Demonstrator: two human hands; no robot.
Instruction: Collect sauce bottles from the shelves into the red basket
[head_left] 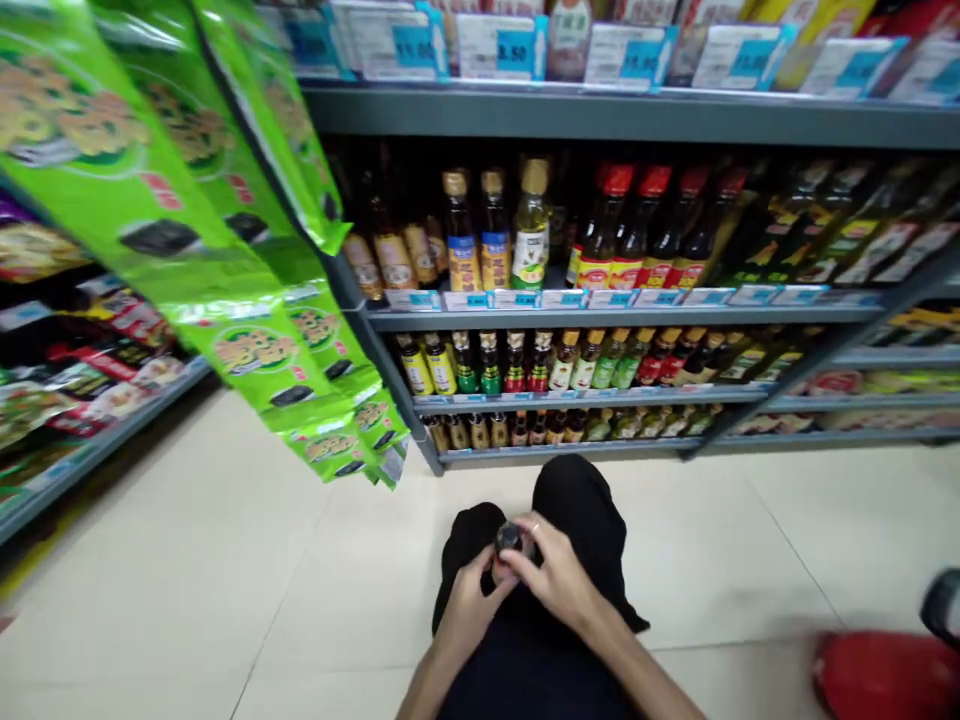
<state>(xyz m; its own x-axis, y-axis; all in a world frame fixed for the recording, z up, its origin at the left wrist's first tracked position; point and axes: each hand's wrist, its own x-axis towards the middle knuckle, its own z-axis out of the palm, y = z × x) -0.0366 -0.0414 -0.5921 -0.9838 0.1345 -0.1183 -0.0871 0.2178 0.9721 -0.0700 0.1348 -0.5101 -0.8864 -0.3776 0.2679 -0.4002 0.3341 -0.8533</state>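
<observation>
The left grip and right grip press inward, pinching a small dark round container above the dark trousers, before a store shelf. Close handling of its top seems the step in hand; a steady, careful hold suits it.

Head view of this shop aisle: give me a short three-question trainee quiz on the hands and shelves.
1. True or false: the left hand and the right hand both touch the small dark object.
2. What colour are the caps on the tall bottles just right of centre on the shelf under the top price tags?
3. Where do the green packets hang? A: left of those bottles. B: right of them.

Key: 1 true; 2 red; 3 A.
</observation>
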